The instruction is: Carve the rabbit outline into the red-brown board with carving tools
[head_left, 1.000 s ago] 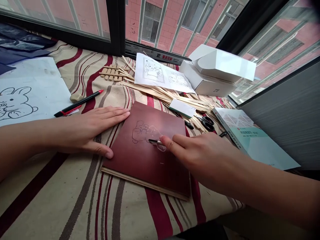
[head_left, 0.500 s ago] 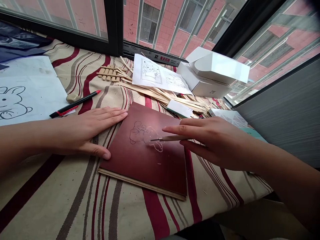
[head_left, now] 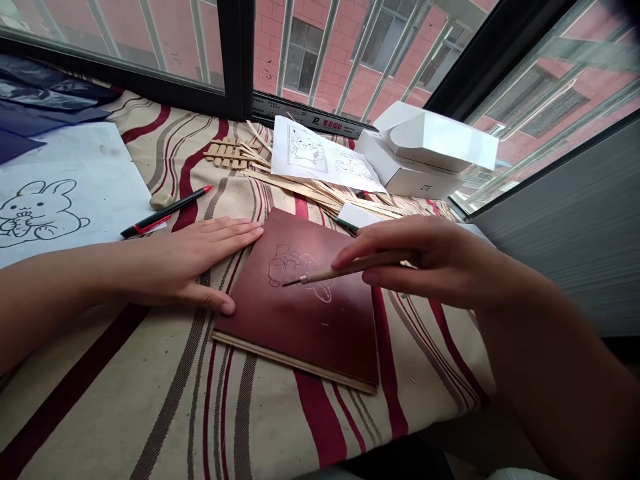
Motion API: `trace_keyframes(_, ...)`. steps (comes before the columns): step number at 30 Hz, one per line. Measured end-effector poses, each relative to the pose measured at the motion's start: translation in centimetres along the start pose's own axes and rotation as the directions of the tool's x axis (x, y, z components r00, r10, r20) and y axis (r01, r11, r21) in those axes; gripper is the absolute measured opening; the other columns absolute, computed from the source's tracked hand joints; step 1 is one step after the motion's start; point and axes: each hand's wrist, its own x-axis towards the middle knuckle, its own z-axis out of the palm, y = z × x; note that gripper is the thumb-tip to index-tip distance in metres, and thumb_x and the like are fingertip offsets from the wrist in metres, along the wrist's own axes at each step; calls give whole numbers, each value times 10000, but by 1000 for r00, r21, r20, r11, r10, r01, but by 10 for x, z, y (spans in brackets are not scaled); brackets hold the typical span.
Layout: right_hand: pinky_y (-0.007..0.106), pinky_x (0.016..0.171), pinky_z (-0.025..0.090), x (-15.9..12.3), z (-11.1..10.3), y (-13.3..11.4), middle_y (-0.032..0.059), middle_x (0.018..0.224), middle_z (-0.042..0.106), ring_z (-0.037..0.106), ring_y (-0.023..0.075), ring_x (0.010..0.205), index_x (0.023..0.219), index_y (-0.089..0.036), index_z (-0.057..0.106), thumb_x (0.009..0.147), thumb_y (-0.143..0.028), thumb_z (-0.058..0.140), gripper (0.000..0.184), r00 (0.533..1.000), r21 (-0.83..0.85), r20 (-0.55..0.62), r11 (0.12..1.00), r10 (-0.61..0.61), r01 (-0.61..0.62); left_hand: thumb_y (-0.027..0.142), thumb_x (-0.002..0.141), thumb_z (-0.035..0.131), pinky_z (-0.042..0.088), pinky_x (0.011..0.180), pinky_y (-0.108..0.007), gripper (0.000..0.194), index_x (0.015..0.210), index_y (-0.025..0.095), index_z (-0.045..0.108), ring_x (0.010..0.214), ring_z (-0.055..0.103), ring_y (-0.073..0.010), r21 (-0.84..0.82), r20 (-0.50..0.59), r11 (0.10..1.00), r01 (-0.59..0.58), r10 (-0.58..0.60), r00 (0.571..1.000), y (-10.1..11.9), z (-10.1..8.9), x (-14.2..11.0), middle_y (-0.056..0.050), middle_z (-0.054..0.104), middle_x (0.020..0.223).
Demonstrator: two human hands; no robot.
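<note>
A dark red-brown wooden board [head_left: 300, 340] lies on the striped cloth in the middle of the view. On it is a rabbit outline [head_left: 290, 260], part dark line, part pale cut line. My left hand [head_left: 205, 263] lies flat with fingers spread at the board's left edge, fingertips and thumb touching it. My right hand [head_left: 410, 257] grips a wood-handled carving tool [head_left: 325, 272] between thumb and fingers. The tool's thin metal tip points left, at the dark outline's lower part; whether it touches the surface I cannot tell.
A rabbit drawing on paper [head_left: 50, 207] lies at left, with a black-and-red pen [head_left: 167, 210] beside it. Behind the board are thin wooden strips [head_left: 295, 183], a printed sheet [head_left: 325, 157] and a white box [head_left: 425, 147] by the window. The striped cloth [head_left: 165, 400] drops off at front right.
The carving tool's tip has moved left along the outline, and my right hand has lifted and tilted the handle. My left hand keeps its place on the board; the view has shifted slightly.
</note>
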Motion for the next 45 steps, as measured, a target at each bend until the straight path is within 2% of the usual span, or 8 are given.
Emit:
trace_keyframes(5,188,507,455,20,13,17,-24,733,650,542,60,580,872,-183,800,839,-268,888,127,940,605,-287,796,184,29,950,839,514,205,1363,-544,1185,1742,258,185,1673,222,-405,1,3,1000,-3,3,1000,2,-1,2,-113,211,1825)
trace_keyframes(8,209,653,557,45,29,22,-3,813,628,623,86,711,815,-158,734,852,-359,875,248,879,790,-392,588,272,170,948,858,477,207,1362,-541,1162,1740,246,198,1668,242,-399,5,-12,1000,-21,21,1000,3,-1,2,-123,231,1819)
trace_keyframes(12,171,402,318,81,53,20,-70,695,481,347,40,442,916,-194,605,1004,-250,591,106,917,879,-301,449,263,160,923,879,482,213,1361,-537,1136,1739,235,203,1672,234,-393,16,-8,1000,-24,25,1000,4,-3,0,-127,226,1820)
trace_keyframes(17,154,354,156,103,74,24,-120,544,250,112,48,384,757,-234,390,1134,-375,387,403,946,942,-122,335,300,15,926,915,375,224,1359,-534,1106,1737,205,209,1676,224,-384,35,-9,999,37,-37,999,15,-4,-1,-132,228,1818)
trace_keyframes(25,161,305,171,101,84,36,-96,485,235,132,63,340,678,-235,312,1146,-531,301,553,958,969,-75,246,276,5,857,1003,238,224,1356,-443,1019,1719,132,235,1658,291,-318,133,-144,991,23,-4,990,35,6,-2,-154,270,1802)
trace_keyframes(36,163,373,276,98,85,39,-68,603,512,368,67,433,1017,-203,576,1089,-624,460,443,936,927,-234,352,262,133,845,1004,293,256,1337,-473,1011,1727,147,186,1662,274,-339,129,-113,991,20,-5,994,29,3,-2,-158,255,1807)
trace_keyframes(41,137,386,300,95,88,36,-82,592,496,399,49,431,843,-218,437,1131,-403,450,343,926,935,-274,295,259,194,872,988,261,219,1352,-432,1027,1730,166,185,1671,256,-311,117,-104,993,29,-17,994,28,6,0,-130,233,1817)
trace_keyframes(45,153,347,248,89,90,29,-102,605,526,350,43,358,880,-245,425,1113,-324,473,251,920,905,-294,385,259,181,893,977,226,234,1348,-433,1035,1722,175,235,1655,298,-319,98,-135,995,31,-18,991,34,7,-1,-122,264,1810)
